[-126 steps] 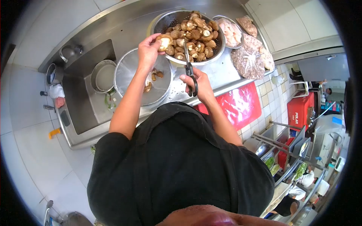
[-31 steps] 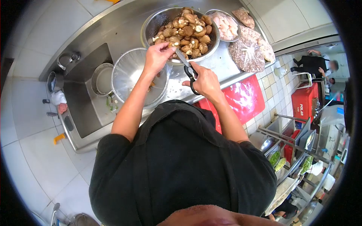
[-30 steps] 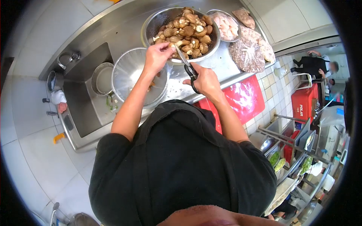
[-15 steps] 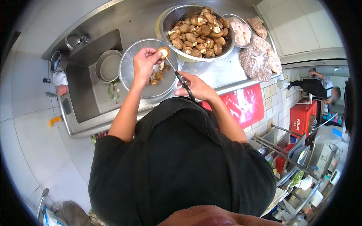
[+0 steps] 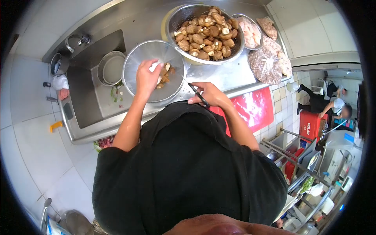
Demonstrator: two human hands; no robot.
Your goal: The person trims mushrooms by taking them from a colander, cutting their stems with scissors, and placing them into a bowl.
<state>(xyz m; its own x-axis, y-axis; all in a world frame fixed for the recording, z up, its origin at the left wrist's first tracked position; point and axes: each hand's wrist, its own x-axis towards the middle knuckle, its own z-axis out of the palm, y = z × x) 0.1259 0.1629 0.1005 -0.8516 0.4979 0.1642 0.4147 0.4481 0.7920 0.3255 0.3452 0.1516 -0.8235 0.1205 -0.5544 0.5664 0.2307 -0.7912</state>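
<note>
My left hand (image 5: pixel 147 79) is over a metal bowl (image 5: pixel 135 91), thumb and fingers apart, with no mushroom seen in it. Pieces of brown mushroom (image 5: pixel 165 77) lie in the bowl, close to the fingertips. At the bowl's right edge, my right hand (image 5: pixel 211 94) holds black-handled scissors (image 5: pixel 197 93), whose thin blades point up and left toward the rim. Behind and to the right stands a large colander (image 5: pixel 172 33), heaped with whole brown mushrooms (image 5: pixel 205 35).
Left is a sink (image 5: pixel 84 98) holding a round pan (image 5: pixel 111 68) and green scraps. Right of the colander sit a bowl of pale pieces (image 5: pixel 250 33) and a tied bag of minced food (image 5: pixel 266 62). A red sheet (image 5: pixel 252 109) is beside the counter. People (image 5: pixel 325 103) stand far right.
The mushroom has left my left hand, which has moved down into the bowl area. The scissors have drawn back slightly right and down. A person at far right has shifted.
</note>
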